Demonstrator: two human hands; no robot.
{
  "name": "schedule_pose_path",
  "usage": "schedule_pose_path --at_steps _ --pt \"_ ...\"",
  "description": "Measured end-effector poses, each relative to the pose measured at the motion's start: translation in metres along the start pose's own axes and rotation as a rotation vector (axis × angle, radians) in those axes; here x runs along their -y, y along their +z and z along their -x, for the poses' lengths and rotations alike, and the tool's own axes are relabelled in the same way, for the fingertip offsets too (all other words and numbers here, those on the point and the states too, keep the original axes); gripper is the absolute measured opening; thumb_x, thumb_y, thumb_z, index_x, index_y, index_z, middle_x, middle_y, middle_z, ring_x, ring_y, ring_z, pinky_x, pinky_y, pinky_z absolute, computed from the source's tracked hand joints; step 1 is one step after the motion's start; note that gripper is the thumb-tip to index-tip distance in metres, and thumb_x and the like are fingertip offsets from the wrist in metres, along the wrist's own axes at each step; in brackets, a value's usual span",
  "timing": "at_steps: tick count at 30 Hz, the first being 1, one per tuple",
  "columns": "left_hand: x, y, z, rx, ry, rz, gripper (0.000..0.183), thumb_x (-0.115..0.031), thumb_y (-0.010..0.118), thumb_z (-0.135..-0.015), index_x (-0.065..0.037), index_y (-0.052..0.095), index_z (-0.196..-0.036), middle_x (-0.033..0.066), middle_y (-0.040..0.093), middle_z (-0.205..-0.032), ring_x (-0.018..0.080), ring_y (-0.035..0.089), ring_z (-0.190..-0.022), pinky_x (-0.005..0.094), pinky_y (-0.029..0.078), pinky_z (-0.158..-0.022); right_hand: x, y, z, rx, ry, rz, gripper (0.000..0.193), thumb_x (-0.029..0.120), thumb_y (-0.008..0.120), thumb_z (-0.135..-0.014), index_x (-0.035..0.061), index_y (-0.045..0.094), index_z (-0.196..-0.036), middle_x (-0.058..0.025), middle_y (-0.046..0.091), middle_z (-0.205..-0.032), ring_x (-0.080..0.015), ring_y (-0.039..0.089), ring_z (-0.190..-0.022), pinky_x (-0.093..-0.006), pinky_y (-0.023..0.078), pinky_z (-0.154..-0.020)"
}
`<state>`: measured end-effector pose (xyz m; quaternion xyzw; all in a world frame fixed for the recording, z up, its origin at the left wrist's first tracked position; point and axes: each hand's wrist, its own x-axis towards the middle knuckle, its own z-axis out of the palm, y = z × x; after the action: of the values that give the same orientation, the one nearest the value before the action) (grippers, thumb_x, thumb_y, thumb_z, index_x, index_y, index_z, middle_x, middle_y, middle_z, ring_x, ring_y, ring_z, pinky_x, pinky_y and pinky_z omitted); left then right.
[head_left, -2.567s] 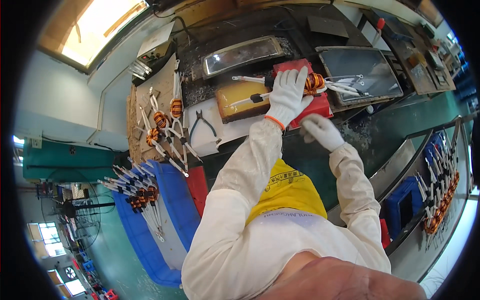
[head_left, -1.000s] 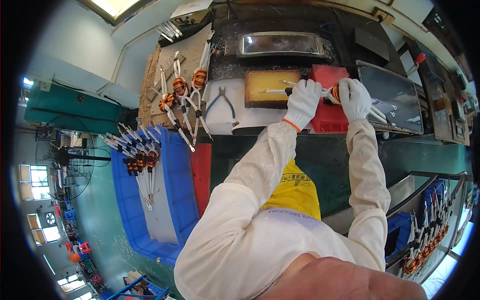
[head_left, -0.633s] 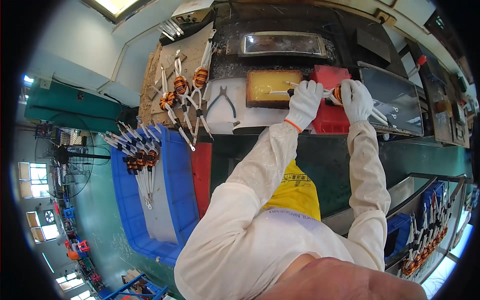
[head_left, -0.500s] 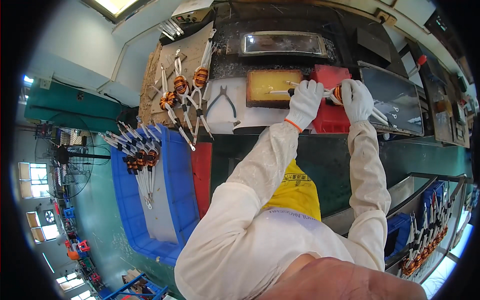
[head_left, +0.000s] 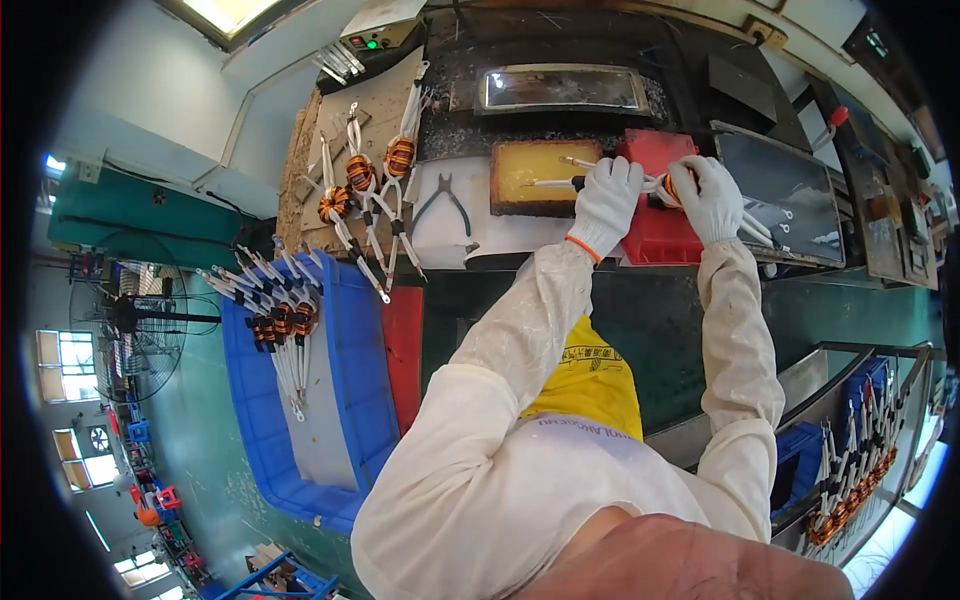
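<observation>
- In this room with green floor (head_left: 190, 395), a dark workbench (head_left: 585, 40) stands at the far side.
- On the bench, an orange-brown coil with white leads (head_left: 671, 188) is above a red block (head_left: 662, 240), right of the scene's middle.
- The left hand (head_left: 607, 205), in white glove, is closed around the leads at the coil's left.
- The right hand (head_left: 712, 200), also gloved, grasps the coil itself at its right side.
- Left ends of the leads reach over a yellow block (head_left: 520, 160) with brown edges.
- Farther left lie pliers (head_left: 444, 185), then three similar coils (head_left: 360, 172).
- At near left, a blue bin (head_left: 365, 400) contains more coils (head_left: 285, 320).
</observation>
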<state>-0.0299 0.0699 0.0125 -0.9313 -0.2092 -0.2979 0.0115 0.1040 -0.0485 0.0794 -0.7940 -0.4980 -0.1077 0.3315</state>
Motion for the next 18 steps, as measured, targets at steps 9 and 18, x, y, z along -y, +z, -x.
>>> schedule_pose_path --at_steps 9,18 --pt "0.001 -0.008 -0.018 -0.008 0.046 0.003 0.019 -0.017 0.061 -0.080 -0.012 0.057 -0.098 0.0063 0.054 -0.099 0.0266 0.057 -0.099 0.0369 0.051 -0.077 -0.007 -0.026 0.000 0.351 -0.056 0.048 0.070 0.023 0.086 -0.067 0.0144 0.054 -0.129 -0.0147 0.059 -0.116 -0.0361 0.058 -0.111 -0.0437 0.049 -0.092" --pt "-0.003 0.014 -0.052 0.033 0.172 -0.125 0.014 -0.017 0.060 -0.083 -0.010 0.060 -0.094 0.0079 0.060 -0.090 0.0252 0.062 -0.087 0.0391 0.050 -0.078 -0.005 -0.002 -0.002 0.198 0.034 0.147 0.067 0.024 0.086 -0.068 0.0147 0.054 -0.127 -0.0149 0.059 -0.107 -0.0381 0.059 -0.104 -0.0468 0.050 -0.087"
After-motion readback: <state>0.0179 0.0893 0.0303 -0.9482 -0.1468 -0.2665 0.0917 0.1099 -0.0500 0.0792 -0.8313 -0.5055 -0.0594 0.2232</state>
